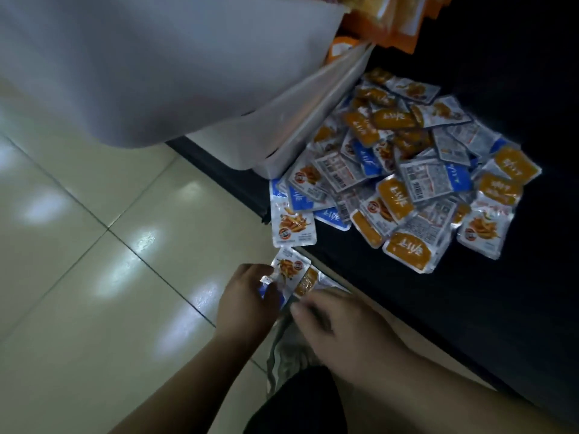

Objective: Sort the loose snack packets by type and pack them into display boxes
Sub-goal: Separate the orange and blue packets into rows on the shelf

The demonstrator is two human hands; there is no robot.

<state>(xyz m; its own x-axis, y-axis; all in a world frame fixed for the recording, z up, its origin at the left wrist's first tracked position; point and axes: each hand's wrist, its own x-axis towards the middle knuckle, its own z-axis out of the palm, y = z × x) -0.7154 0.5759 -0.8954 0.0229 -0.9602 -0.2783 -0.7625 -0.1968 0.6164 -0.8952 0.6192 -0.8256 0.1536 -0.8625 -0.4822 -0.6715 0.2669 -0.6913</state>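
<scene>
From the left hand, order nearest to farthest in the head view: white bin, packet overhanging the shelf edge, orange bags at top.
From the left hand, gripping snack packets:
1. Overhanging packet, just above the hand.
2. White bin, further up the shelf.
3. Orange bags, top edge.

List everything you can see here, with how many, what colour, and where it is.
loose packets: dozens, silver with orange or blue ends, heaped on the dark surface at right.
dark surface: one, black, right side.
white containers: at least two, white, upper left, edge against the heap.
orange bags: several, orange, top edge beyond the containers.
floor tiles: many, glossy cream, left.
held packets: a few, silver with orange and blue, between the hands at lower centre.
left hand: one, grips the held packets.
right hand: one, fingertips at the held packets; grip too blurred to judge.
</scene>
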